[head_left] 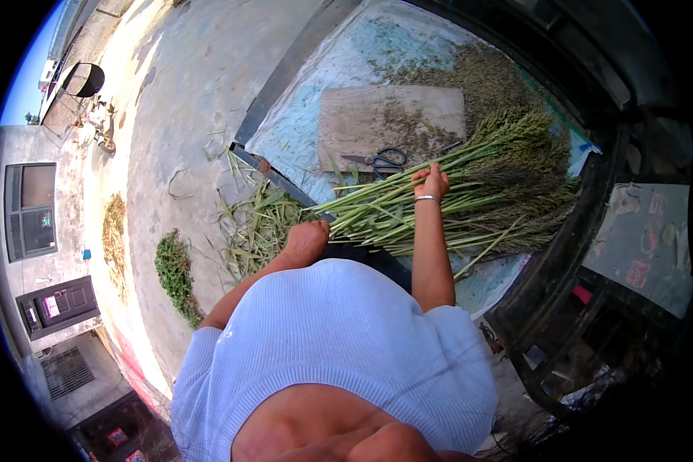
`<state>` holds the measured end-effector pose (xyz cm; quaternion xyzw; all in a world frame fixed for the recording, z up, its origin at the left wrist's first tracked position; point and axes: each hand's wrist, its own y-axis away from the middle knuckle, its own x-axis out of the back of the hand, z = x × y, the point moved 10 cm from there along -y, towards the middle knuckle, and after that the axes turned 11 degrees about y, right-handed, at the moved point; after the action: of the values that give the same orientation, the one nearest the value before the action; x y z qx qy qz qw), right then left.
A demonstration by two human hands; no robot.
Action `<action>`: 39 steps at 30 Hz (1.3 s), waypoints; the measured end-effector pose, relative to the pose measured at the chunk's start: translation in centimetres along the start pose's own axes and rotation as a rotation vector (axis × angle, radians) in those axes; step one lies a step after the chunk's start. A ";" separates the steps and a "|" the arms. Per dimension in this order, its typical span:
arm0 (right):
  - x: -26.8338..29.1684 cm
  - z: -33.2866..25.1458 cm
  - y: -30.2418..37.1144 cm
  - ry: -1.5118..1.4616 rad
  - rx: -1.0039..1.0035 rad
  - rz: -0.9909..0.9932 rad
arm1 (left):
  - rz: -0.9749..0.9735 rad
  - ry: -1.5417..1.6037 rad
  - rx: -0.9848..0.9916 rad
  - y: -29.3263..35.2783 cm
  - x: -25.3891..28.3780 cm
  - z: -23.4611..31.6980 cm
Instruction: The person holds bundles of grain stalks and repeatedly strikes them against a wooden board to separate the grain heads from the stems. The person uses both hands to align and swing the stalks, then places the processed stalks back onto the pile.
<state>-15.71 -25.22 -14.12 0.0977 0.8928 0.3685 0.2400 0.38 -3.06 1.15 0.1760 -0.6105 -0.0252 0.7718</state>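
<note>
A large bundle of long green grain stalks (385,206) with dark, bushy seed heads (523,165) lies across the front of the truck-like bed. My right hand (433,182), with a bracelet at the wrist, is closed around some stalks on top of the bundle. By the cut stalk ends at the left, my left hand (308,240) is curled closed; what its fingers hold is hidden. Just beyond the stalks, dark-handled scissors (377,160) rest on the near edge of a wooden board (354,123).
A pale blue sheet (308,115) lies under the board, with loose seed heads (485,73) heaped at the far right. Stripped leaves (262,227) litter the concrete at the left, near a green plant pile (175,277). A dark metal frame (585,246) stands at the right.
</note>
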 end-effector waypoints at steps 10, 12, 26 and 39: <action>1.8 3.1 -1.6 -0.050 -0.145 0.008 | -0.006 0.279 0.068 0.6 -1.3 -1.2; 1.5 3.0 -1.1 -0.095 -0.174 0.096 | 0.007 0.285 0.047 0.6 -0.9 -0.6; 0.7 3.0 -1.0 -0.047 -0.117 0.098 | -0.047 0.091 0.015 0.3 -1.4 0.3; -1.1 2.7 -1.9 -0.449 -0.175 -0.279 | -0.447 1.569 0.485 1.7 -8.2 -3.6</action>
<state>-13.38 -25.33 -16.70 0.0319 0.7869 0.3766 0.4878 1.45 1.48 -6.65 0.4194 0.1620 0.0839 0.8893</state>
